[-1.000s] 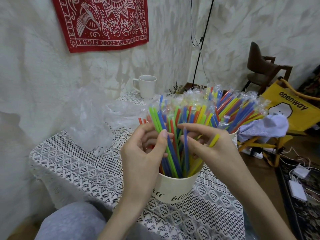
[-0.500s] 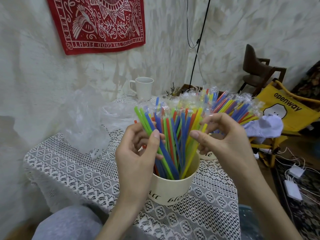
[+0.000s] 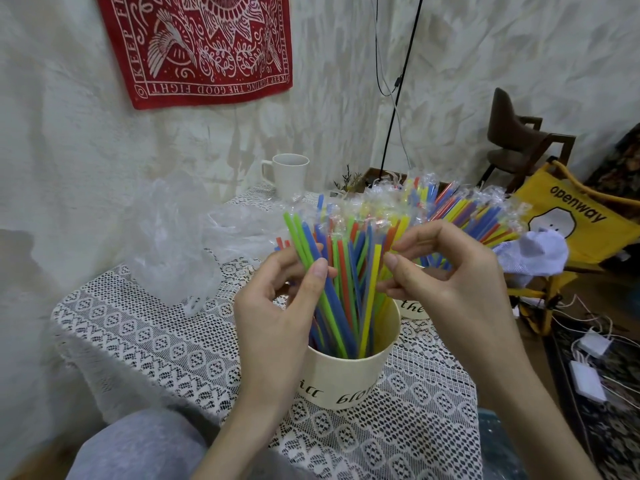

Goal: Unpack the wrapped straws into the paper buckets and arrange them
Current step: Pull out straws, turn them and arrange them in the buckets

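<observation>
Cream paper bucket (image 3: 349,379) stands on the lace tablecloth (image 3: 166,344), full of bare coloured straws (image 3: 341,282); the left hand (image 3: 277,306) curls around the green and blue ones, the right hand (image 3: 446,285) pinches a yellow one, and behind the bucket a second bucket (image 3: 414,308) holds wrapped straws (image 3: 460,209)

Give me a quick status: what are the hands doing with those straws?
Left hand grips green and blue straws. Right hand pinches a yellow straw. Near bucket filling; wrapped straws wait behind. Nothing blocking.
</observation>
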